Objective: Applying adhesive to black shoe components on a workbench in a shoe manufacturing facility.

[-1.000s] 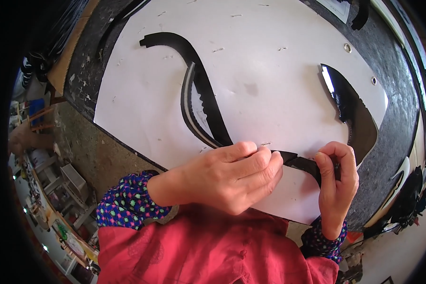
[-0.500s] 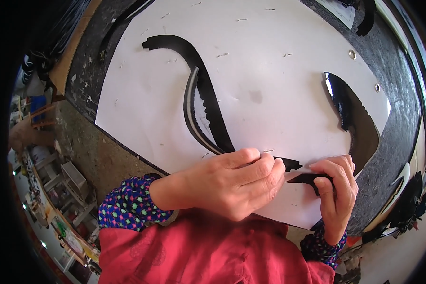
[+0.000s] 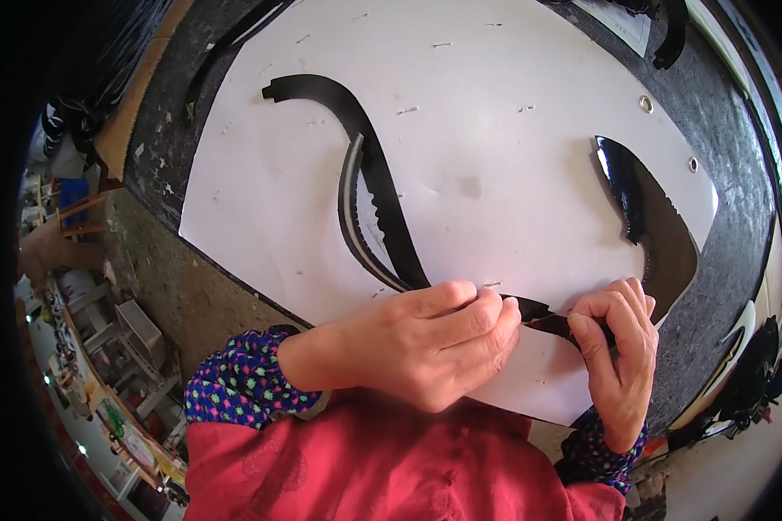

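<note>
My left hand [image 3: 417, 343] is closed in a pinch on a curved black leather-like strip, its fingertips covering part of it. From that hand the long flat strip [image 3: 395, 217] sweeps up and away to the far left, with notches along one edge. Beside it a narrower band with a pale grey stripe [image 3: 349, 204] curls up from the same hand. My right hand [image 3: 617, 347] pinches the near end of a glossy black curved piece [image 3: 669, 234], which arches round beyond that hand on the right. Between the hands the black ends [image 3: 534, 311] lie close together; whether they touch is hard to tell.
A white board [image 3: 269, 200] with small cuts and two metal eyelets [image 3: 646, 104] lies under the work on a dark, worn table [image 3: 161, 148]. Other black strips [image 3: 672, 35] lie along the far edges. Cluttered shelves [image 3: 139, 339] stand at the left.
My right thumb and fingers have closed in on the black piece's end, and that end has tilted. My left hand keeps its hold, almost still. The whole view has shifted slightly.
</note>
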The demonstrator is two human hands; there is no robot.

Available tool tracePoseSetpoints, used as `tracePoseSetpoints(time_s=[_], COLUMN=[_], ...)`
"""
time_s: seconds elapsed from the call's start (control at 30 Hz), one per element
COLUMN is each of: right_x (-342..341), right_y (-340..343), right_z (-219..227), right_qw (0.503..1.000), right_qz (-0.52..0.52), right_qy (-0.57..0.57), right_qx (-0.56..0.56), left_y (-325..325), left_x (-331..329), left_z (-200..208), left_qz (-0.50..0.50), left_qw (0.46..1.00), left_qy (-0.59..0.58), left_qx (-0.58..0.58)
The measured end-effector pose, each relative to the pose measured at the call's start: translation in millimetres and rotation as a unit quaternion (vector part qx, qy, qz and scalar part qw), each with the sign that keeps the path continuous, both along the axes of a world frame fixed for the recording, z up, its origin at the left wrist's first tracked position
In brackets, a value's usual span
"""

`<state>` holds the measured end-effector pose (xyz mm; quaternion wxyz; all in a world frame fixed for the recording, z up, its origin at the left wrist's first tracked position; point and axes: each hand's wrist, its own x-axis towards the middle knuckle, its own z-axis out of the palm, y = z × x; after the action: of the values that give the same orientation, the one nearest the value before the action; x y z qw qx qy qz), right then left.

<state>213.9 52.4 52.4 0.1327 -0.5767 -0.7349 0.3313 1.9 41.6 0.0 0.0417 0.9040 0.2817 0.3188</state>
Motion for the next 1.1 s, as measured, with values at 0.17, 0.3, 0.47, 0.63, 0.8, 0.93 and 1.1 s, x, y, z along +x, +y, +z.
tracePoseSetpoints(time_s=[0.17, 0.3, 0.47, 0.63, 0.8, 0.93, 1.1], right_x=[-0.8, -2.0, -3.8, -4.2, -3.8, -3.6, -3.5], right_y=[1.7, -0.8, -1.2, -3.3, -2.8, -2.7, -2.7], right_z=[0.3, -2.3, -2.0, -3.2, -5.0, -5.2, -5.5], right_qw=[1.0, 1.0, 0.999, 0.999, 0.999, 0.999, 0.998], right_qz=[0.004, 0.008, 0.016, 0.021, 0.022, 0.022, 0.03], right_qy=[-0.007, -0.009, -0.026, -0.033, -0.034, -0.037, -0.049], right_qx=[-0.009, 0.003, 0.012, 0.018, 0.025, 0.027, 0.033], left_y=[0.6, 0.3, -0.2, 0.0, -0.1, -0.3, -2.4], left_x=[0.3, -0.4, -1.0, -1.1, -0.7, 0.1, 0.0], left_z=[0.2, 0.2, 0.7, 0.0, -0.6, 0.0, 0.8], left_qz=[-0.001, -0.006, -0.009, -0.008, -0.004, -0.003, 0.01], left_qw=[1.0, 1.0, 1.0, 1.0, 1.0, 1.0, 1.0], left_qy=[-0.001, 0.001, 0.003, -0.005, -0.004, -0.003, 0.009], left_qx=[0.0, -0.003, -0.008, -0.011, -0.011, -0.018, -0.013])
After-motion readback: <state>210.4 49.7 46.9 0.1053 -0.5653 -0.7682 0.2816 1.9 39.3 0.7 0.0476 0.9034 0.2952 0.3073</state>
